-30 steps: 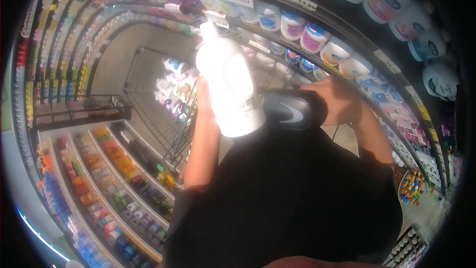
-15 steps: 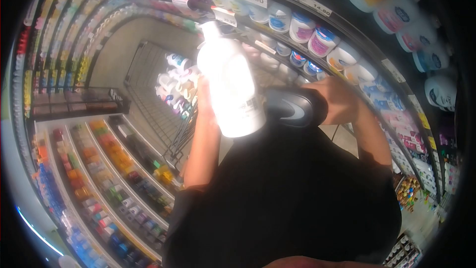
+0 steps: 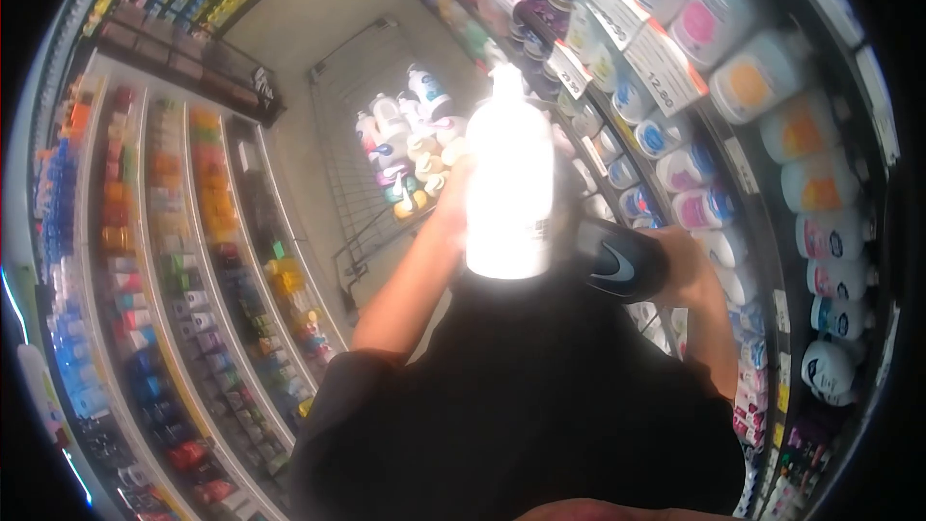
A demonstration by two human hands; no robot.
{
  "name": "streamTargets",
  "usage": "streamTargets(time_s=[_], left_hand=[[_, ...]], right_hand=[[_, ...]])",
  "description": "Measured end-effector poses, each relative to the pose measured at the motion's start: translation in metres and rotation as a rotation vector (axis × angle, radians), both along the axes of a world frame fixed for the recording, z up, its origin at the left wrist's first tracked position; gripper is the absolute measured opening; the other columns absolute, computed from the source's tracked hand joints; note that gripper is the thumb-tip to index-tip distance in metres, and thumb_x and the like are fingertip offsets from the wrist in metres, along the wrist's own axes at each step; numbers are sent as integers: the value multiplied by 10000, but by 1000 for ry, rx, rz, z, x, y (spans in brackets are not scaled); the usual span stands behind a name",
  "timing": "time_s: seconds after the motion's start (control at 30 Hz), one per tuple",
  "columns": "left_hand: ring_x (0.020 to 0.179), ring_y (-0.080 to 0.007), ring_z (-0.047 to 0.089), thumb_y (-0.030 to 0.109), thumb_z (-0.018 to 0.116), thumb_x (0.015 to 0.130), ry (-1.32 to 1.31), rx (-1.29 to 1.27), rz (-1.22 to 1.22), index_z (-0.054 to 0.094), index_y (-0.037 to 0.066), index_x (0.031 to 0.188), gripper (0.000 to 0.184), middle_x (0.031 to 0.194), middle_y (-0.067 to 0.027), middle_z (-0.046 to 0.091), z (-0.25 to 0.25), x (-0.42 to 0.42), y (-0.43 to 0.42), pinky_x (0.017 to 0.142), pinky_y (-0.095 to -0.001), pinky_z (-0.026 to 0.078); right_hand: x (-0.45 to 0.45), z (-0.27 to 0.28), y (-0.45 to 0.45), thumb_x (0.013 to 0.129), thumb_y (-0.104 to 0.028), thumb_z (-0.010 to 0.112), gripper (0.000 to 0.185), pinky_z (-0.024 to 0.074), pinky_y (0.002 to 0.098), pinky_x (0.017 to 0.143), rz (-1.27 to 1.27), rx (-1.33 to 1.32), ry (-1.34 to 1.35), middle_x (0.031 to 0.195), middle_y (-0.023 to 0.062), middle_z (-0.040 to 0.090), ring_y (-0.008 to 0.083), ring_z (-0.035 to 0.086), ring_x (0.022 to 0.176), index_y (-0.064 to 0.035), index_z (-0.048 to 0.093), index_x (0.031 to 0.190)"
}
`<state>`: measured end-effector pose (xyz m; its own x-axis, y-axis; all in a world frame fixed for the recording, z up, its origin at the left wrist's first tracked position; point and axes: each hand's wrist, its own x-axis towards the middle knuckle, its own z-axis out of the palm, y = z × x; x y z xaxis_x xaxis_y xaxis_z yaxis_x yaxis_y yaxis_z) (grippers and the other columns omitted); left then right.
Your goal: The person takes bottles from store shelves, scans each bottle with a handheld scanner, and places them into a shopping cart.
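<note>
A white pump bottle, badly overexposed so its label is lost in glare, stands upright in front of my chest. My left hand holds it from the left side, most fingers hidden behind it. To its right is a dark, rounded item with a pale swoosh mark; what kind of thing it is cannot be made out. My right hand is closed around that item's outer end. The two items are close together, and I cannot tell if they touch.
A wire shopping cart ahead holds several pump bottles. Shelves of bottles with price tags run close along the right. Low shelves of small colourful packages line the left, beside a dark rack.
My view has swung, so the cart's load shows more fully. The white bottle has gone from tilted to upright in view. Both hands keep their holds and appear further right.
</note>
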<state>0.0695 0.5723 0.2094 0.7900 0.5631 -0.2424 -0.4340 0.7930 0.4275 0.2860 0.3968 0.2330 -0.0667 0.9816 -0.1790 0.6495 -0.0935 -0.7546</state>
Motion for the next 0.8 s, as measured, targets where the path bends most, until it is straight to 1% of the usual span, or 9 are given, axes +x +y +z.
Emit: streamTargets(time_s=[0.1, 0.2, 0.27, 0.37, 0.53, 0.6, 0.63, 0.7, 0.8], left_hand=[[942, -235, 685, 232, 573, 939, -29, 59, 8, 556, -7, 1271, 409, 1161, -158, 652, 10, -20, 20, 810, -357, 588], [1106, -294, 660, 361, 656, 844, 81, 128, 14, 459, 12, 1421, 703, 1324, -200, 594, -44, -51, 54, 936, -455, 565], [1103, -290, 661, 356, 653, 847, 51, 52, 9, 459, 13, 1419, 695, 1314, -204, 599, -86, -73, 76, 919, -462, 571], [1089, -293, 665, 339, 627, 866, 80, 59, -5, 453, 14, 1421, 666, 1288, -196, 617, -100, -91, 100, 930, -463, 563], [1067, -310, 665, 314, 582, 890, -188, -54, 27, 480, 13, 1378, 582, 1237, -173, 640, -133, -107, 162, 952, -465, 543], [995, -280, 674, 241, 519, 921, 22, -122, 161, 536, 2, 1260, 415, 1133, -147, 658, -156, -115, 198, 888, -439, 559], [927, -247, 683, 174, 466, 947, 335, -150, 290, 585, -10, 1154, 302, 1036, -129, 674, -162, -119, 216, 819, -411, 580], [1062, -317, 665, 282, 547, 909, 434, -13, 312, 500, 5, 1316, 494, 1195, -163, 651, -240, -135, 268, 950, -467, 541], [999, -282, 674, 251, 594, 874, 648, 7, 459, 508, -3, 1289, 493, 1114, -147, 657, -317, -142, 331, 855, -422, 569]], right_hand=[[-11, 5, 31, 576, -209, 827, 456, 540, 381, 745, 33, -35, 35, 877, 182, 683, 390, 665, 862, -63, 699, 990], [-24, 0, 65, 615, -202, 822, 505, 542, 365, 769, 110, -65, -14, 932, 179, 688, 375, 672, 883, -64, 679, 1079], [-43, -5, 87, 667, -184, 812, 520, 542, 353, 790, 99, -43, -7, 983, 163, 700, 324, 697, 886, -55, 654, 1145], [-63, -23, 116, 761, -138, 783, 498, 543, 346, 814, -17, -65, 150, 1049, 121, 720, 227, 711, 884, -32, 618, 1219], [-81, -82, 138, 826, -60, 750, 363, 530, 277, 688, -358, -384, 593, 955, 38, 670, 102, 631, 771, -8, 645, 1169], [-80, -101, 144, 830, -66, 754, 343, 513, 253, 643, -381, -500, 578, 914, 28, 660, 74, 612, 735, -13, 649, 1153], [-84, -118, 139, 847, -93, 749, 304, 495, 249, 603, -452, -433, 603, 866, 8, 659, 72, 605, 700, -24, 651, 1127], [-89, -124, 138, 862, -136, 746, 278, 503, 228, 577, -486, -444, 482, 889, 20, 693, 72, 627, 711, -35, 669, 1110], [-93, -120, 143, 896, -131, 689, 260, 524, 221, 573, -575, -455, 515, 931, 47, 721, 94, 668, 768, -19, 664, 1130]])
